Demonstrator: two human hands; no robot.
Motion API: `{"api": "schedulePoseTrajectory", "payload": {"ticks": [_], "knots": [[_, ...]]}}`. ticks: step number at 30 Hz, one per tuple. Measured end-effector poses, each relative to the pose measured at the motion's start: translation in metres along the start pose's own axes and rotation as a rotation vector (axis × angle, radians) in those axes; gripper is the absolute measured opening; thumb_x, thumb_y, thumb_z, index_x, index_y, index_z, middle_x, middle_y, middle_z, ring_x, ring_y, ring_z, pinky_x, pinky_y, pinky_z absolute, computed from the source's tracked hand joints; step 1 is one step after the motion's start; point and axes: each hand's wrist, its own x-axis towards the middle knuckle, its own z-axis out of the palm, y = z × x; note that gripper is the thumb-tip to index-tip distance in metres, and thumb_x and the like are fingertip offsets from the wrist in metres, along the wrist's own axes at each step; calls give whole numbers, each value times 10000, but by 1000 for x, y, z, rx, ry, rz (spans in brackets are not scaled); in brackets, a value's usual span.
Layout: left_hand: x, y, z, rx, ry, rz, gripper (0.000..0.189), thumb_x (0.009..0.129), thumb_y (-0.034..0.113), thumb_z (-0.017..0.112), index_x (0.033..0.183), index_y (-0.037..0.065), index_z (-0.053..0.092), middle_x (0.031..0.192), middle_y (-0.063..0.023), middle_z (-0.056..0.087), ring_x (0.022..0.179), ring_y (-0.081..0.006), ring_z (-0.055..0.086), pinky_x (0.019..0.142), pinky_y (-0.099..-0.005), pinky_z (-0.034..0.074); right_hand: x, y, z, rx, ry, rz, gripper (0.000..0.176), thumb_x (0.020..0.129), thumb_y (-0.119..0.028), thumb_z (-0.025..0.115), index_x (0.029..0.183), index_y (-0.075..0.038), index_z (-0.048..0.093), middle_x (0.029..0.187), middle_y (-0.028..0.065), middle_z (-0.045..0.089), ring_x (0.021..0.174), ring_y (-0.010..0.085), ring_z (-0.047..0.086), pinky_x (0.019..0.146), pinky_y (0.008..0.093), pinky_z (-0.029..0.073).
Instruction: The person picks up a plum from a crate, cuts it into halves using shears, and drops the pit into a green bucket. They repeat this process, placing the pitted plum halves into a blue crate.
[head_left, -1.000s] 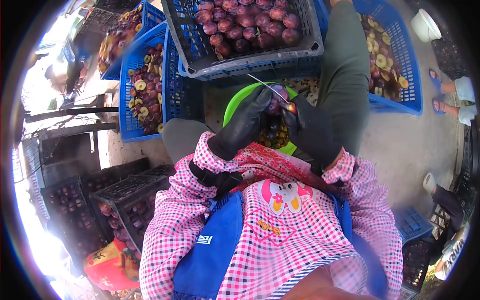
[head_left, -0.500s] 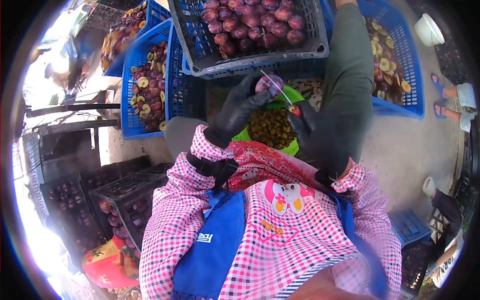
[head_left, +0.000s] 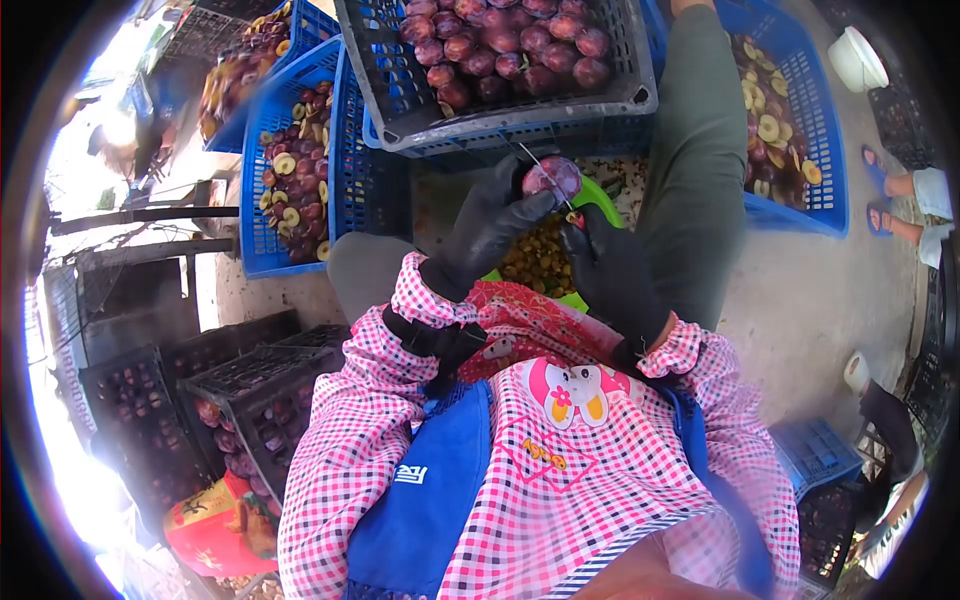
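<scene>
In black gloves, my left hand (head_left: 490, 222) grips a purple plum (head_left: 550, 180) between thumb and fingers. My right hand (head_left: 618, 268), also gloved, is closed around the short handle of a knife (head_left: 571, 208). The thin blade lies against the plum, partly behind it, with its tip showing past the far side. Below both hands is a bright green tub (head_left: 597, 193) holding brownish-yellow plum pits (head_left: 535, 258); my hands cover part of it.
Ahead, a black crate (head_left: 385, 128) of whole plums rests over a blue crate. Blue baskets of halved plums stand at left (head_left: 256, 225) and right (head_left: 835, 185). A white bucket (head_left: 858, 60) and another person's feet (head_left: 882, 200) are at far right. Black crates (head_left: 262, 385) stand lower left.
Both hands have shifted slightly, carrying the plum right and down. The blade, earlier crossing in front of the plum, is now partly hidden by it. The hands have come closer together.
</scene>
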Motion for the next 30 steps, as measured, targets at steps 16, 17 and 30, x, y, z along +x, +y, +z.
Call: {"api": "schedulePoseTrajectory", "payload": {"ticks": [16, 17, 30], "knots": [[-13, 11, 21, -554, 74, -225, 439, 936, 227, 594, 1294, -1, 484, 1200, -82, 585, 1102, -184, 564, 972, -317, 431, -5, 1, 3, 8, 109, -82, 206, 933, -200, 542, 1064, -41, 524, 706, 189, 597, 634, 394, 593, 553, 470, 446], [-13, 12, 22, -258, 85, -117, 444, 941, 237, 594, 1299, -1, 482, 1207, -76, 584, 1105, -179, 563, 980, -316, 426, -5, 3, 3, 45, 112, -82, 206, 935, -202, 541, 1058, -38, 522, 704, 192, 594, 633, 392, 592, 553, 468, 444], [-9, 12, 11, 536, 76, 234, 510, 987, 412, 498, 1308, 16, 479, 1206, -85, 560, 1105, -170, 529, 968, -319, 401, -3, -8, 1, 401, 3, 105, 216, 942, -203, 551, 1047, -16, 524, 764, 214, 596, 681, 357, 606, 575, 424, 433]]}}
